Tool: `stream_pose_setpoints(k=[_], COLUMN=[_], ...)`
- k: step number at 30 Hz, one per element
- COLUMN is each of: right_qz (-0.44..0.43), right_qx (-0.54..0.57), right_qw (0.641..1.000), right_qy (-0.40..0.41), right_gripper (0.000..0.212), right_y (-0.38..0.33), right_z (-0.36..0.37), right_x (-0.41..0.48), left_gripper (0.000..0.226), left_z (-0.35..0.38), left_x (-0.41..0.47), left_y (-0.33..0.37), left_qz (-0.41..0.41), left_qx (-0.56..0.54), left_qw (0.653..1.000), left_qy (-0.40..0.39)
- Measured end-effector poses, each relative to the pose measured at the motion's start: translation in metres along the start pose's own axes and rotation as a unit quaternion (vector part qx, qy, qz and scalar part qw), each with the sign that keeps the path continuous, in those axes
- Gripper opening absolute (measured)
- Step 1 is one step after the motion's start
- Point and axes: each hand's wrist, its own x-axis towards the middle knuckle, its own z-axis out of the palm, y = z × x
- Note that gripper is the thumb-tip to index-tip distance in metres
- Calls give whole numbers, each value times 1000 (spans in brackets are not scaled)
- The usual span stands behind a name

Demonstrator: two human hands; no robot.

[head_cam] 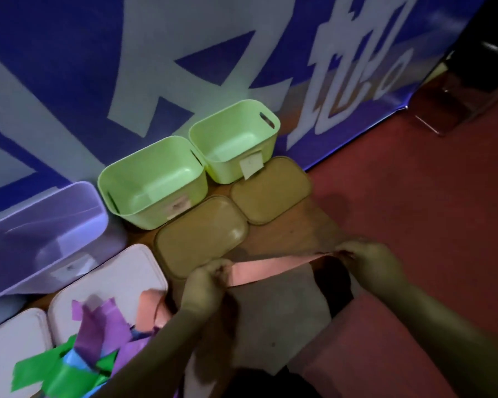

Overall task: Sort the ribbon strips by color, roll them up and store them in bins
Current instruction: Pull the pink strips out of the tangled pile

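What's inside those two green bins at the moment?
Nothing visible: the nearer green bin and the farther green bin both show bare floors, no ribbon rolls. Their near walls hide a thin band of each floor, so something small there cannot be ruled out.

Two green bins (144,219) (227,170), one purple bin (41,280), two tan lids (202,234) (270,191), two white lids (112,280) (9,340) and one pink strip (270,267) are lying out.

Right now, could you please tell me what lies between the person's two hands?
In the head view, a pink ribbon strip spans the gap, pinched at one end by the left hand and at the other by the right hand.
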Motion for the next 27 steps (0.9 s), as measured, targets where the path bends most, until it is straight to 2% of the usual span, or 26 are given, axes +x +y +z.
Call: stream_pose_setpoints(k=[3,6,7,10,13,17,21,27], right_qz=[47,81,99,125,95,23,-20,-24], right_qx=[-13,-2,14,51,62,98,108,130], right_qw=[998,984,979,976,979,984,972,963], right_qy=[-26,-160,-178,-173,-170,-149,-208,-235], right_gripper=[19,29,32,32,30,29,35,41], right_y=[23,28,26,9,-20,-70,-124,-204], right_z=[5,26,33,51,69,95,118,164], right_x=[-10,-30,-38,-50,-50,-37,-19,-7], left_gripper=[19,25,27,34,46,45,32,38], left_z=[21,27,25,7,-16,-47,-79,-121], left_x=[21,19,14,-6,-31,-69,-99,-121], left_y=[9,1,-3,-25,-53,-76,-91,-112], left_qz=[6,-19,-18,-15,-16,-49,-59,-72], left_qx=[33,76,92,156,213,229,222,179], left_qw=[999,995,994,986,975,972,973,978], left_qy=[-29,-60,-63,-62,-52,-6,39,83])
